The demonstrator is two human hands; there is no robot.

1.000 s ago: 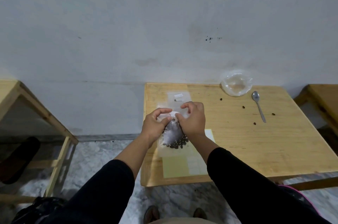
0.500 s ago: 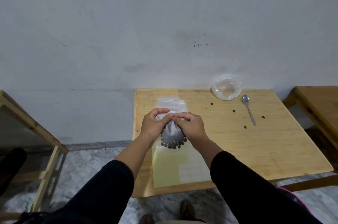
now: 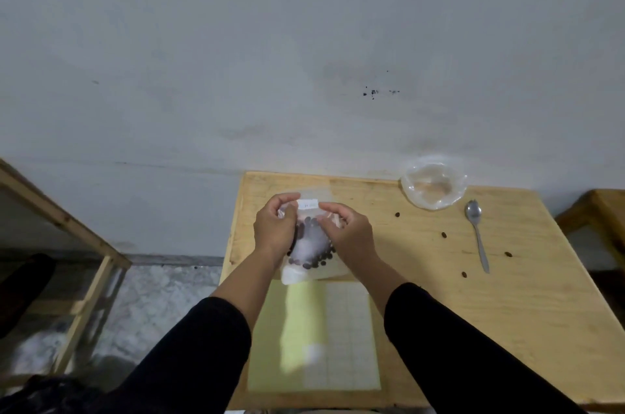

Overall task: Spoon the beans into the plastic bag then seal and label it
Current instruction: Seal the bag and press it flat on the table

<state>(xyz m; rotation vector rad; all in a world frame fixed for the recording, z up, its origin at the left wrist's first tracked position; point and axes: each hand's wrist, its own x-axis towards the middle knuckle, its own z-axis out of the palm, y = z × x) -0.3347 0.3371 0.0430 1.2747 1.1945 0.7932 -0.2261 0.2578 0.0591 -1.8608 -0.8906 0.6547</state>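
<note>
A plain room: bare grey wall [image 3: 304,41], wooden table [image 3: 507,312], marbled floor [image 3: 162,305].

The left hand [image 3: 275,231] and right hand [image 3: 350,233] covered the upper sides of the plastic bag [image 3: 313,246]; its seal could not be judged. Writing on the white label [image 3: 308,204], at 12 o'clock of the bag, was too small to read. The second table [image 3: 598,210], at 3 o'clock, was cut off.

1. A plain pale grey wall [image 3: 304,41] fills the upper part of the view, with a few dark specks [image 3: 373,92] and faint smudges.
2. A light wooden table [image 3: 527,305] stands against the wall.
3. Another wooden frame [image 3: 67,227] stands at the left, and the corner of a further wooden table [image 3: 605,207] shows at the right.
4. The floor [image 3: 162,305] is mottled grey stone.
5. The light is dim and even.
</note>
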